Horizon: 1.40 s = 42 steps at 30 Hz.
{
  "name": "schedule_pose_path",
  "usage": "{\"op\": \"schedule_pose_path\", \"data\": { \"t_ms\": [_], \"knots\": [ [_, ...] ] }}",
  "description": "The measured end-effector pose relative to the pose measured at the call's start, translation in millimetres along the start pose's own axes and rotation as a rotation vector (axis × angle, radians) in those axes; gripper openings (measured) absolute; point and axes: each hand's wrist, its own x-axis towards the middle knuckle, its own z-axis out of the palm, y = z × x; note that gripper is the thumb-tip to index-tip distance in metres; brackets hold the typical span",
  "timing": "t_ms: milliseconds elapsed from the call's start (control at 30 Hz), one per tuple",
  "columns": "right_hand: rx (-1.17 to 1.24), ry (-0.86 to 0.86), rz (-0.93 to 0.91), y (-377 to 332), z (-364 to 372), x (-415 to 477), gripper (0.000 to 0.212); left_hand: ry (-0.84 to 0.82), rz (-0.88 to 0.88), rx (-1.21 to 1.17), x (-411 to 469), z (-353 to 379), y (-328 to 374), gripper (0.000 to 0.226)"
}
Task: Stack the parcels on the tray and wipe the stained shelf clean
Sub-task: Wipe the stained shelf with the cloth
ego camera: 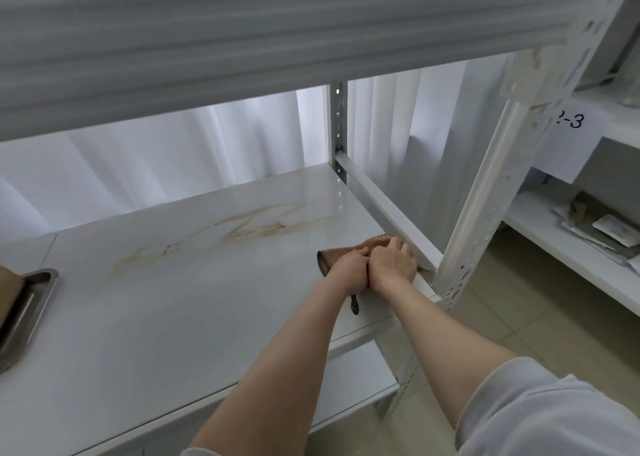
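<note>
A white shelf [145, 317] carries brown smeared stains [242, 230] across its back middle. A brown cloth [372, 242] lies at the shelf's right end, close to the side rail. My left hand [349, 270] and my right hand [393, 259] press side by side on the cloth, fingers curled over it. A dark hem of the cloth hangs out below my left wrist. At the far left edge sits a metal tray [31, 303] with a brown parcel [8, 284] on it, mostly cut off by the frame.
An upper shelf beam [277, 39] crosses overhead. A perforated white upright [491, 185] stands right of my hands. A neighbouring rack on the right holds flat packets [606, 230] and a paper label [568, 133]. White curtains hang behind.
</note>
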Motion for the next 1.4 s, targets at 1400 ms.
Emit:
{"op": "schedule_pose_path", "data": {
  "t_ms": [1400],
  "knots": [
    [0.097, -0.166, -0.248, -63, 28, 23, 0.051, 0.202, -0.242, -0.039, -30, -14, -75, 0.054]
  ]
}}
